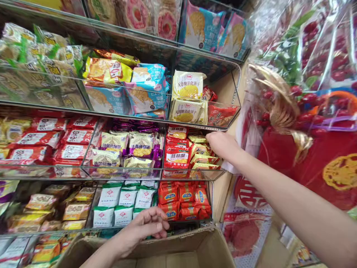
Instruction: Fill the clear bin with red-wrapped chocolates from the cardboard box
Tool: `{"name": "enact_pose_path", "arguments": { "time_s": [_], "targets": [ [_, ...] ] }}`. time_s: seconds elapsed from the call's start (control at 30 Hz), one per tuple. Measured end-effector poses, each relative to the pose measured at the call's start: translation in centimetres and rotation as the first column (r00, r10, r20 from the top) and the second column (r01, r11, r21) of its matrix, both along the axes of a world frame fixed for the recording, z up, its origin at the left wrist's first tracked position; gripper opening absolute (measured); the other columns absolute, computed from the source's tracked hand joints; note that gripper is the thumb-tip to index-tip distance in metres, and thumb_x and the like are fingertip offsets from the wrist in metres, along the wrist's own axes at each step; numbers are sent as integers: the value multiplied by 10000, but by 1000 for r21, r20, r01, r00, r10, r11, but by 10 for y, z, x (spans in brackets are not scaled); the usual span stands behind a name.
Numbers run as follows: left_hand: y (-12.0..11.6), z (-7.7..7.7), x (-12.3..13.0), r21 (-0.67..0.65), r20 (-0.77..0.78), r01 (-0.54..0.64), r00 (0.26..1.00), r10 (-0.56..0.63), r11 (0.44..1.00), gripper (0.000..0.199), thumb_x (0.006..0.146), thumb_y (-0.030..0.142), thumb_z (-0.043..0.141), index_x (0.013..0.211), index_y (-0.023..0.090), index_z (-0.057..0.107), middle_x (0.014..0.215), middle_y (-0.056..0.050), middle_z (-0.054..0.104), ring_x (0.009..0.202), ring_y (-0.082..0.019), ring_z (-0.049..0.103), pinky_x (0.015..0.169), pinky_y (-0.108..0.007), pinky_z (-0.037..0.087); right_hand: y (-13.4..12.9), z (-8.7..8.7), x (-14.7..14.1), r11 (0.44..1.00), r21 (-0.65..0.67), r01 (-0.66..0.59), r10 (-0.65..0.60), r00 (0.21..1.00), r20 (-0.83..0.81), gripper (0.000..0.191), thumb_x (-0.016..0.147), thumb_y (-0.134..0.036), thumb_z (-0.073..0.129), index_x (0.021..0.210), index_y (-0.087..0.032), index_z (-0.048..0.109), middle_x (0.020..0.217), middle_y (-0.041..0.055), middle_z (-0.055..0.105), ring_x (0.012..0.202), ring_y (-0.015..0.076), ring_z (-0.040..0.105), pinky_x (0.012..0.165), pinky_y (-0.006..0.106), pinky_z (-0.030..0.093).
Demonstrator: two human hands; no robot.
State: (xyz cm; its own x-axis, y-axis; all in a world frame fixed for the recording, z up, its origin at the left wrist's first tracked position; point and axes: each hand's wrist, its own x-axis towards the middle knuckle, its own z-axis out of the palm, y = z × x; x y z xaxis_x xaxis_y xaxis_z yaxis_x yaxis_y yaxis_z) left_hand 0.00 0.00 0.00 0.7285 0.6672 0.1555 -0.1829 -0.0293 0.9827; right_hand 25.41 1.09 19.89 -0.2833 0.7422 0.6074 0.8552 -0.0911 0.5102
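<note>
My right hand [222, 146] reaches into the right end of a middle shelf compartment. Its fingers are curled at the edge of a stack of yellow snack packets [201, 149], and whatever they grip is hidden. Beside these packets stand red walnut-cookie packets [177, 153]. Lower down, my left hand [152, 223] hovers above an open cardboard box [216, 242], fingers loosely bent and thumb apart, with nothing visible in it. Just behind the left hand are small red packets [170, 208] on the lower shelf, and white-and-green packets [122, 214] sit to their left.
Clear plastic shelf fronts [122, 173] edge the rows of wrapped snacks. Above my right hand is a compartment with cream-coloured biscuit packets [188, 87]. Red hanging decorations and plastic-wrapped berry sprays [309, 63] crowd the right side, close to my right arm.
</note>
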Motion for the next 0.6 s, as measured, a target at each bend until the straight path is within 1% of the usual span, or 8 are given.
{"name": "enact_pose_path", "arguments": {
  "time_s": [0.1, 0.23, 0.4, 0.47, 0.53, 0.6],
  "targets": [
    [-4, 0, -3, 9, 0, 5, 1000, -5, 1000, 155, 747, 212, 520, 879, 144, 474, 867, -76, 575, 742, -158, 547, 658, -291, 356, 1, 2, 0, 998, -69, 9, -12, 999, -45, 234, 710, -70, 342, 782, -144, 552, 834, 92, 610, 776, 213, 562, 591, 263, 391],
    [-5, -1, -5, 20, -7, -4, 1000, 4, 1000, 150, 753, 208, 509, 887, 150, 474, 876, -76, 572, 758, -164, 545, 663, -295, 357, 4, 3, 0, 992, -124, 10, -26, 991, -132, 256, 733, -69, 332, 871, -146, 533, 890, 101, 597, 821, 191, 549, 626, 244, 377],
    [-5, -3, -5, 23, -11, -3, 1000, 3, 1000, 149, 755, 203, 505, 892, 150, 479, 880, -80, 572, 762, -167, 545, 666, -297, 359, 14, -3, 6, 995, -85, -45, 30, 985, -172, 291, 779, -125, 323, 1027, -168, 468, 919, 111, 588, 815, 209, 551, 613, 267, 375],
    [-5, -2, -4, 17, -8, -2, 1000, 3, 1000, 147, 753, 203, 507, 888, 149, 482, 880, -81, 573, 760, -165, 545, 668, -296, 361, 18, -5, 9, 994, -95, -53, 36, 985, -169, 288, 770, -126, 339, 1020, -167, 476, 902, 111, 592, 799, 211, 554, 611, 270, 376],
    [-6, -1, -4, 13, -5, -5, 1000, 5, 1000, 150, 750, 205, 512, 887, 150, 485, 879, -79, 574, 760, -164, 546, 670, -295, 363, 20, -4, 11, 991, -111, -77, 57, 984, -169, 276, 747, -104, 354, 975, -155, 502, 874, 109, 596, 786, 205, 553, 620, 268, 377],
    [-5, -1, -4, 11, -6, -11, 1000, 11, 1000, 153, 745, 209, 518, 884, 150, 488, 873, -78, 576, 758, -164, 546, 665, -291, 366, 16, -1, 11, 986, -83, -142, 126, 978, -168, 259, 730, -83, 359, 919, -135, 528, 855, 108, 595, 795, 199, 542, 653, 272, 377]
  ]
}}
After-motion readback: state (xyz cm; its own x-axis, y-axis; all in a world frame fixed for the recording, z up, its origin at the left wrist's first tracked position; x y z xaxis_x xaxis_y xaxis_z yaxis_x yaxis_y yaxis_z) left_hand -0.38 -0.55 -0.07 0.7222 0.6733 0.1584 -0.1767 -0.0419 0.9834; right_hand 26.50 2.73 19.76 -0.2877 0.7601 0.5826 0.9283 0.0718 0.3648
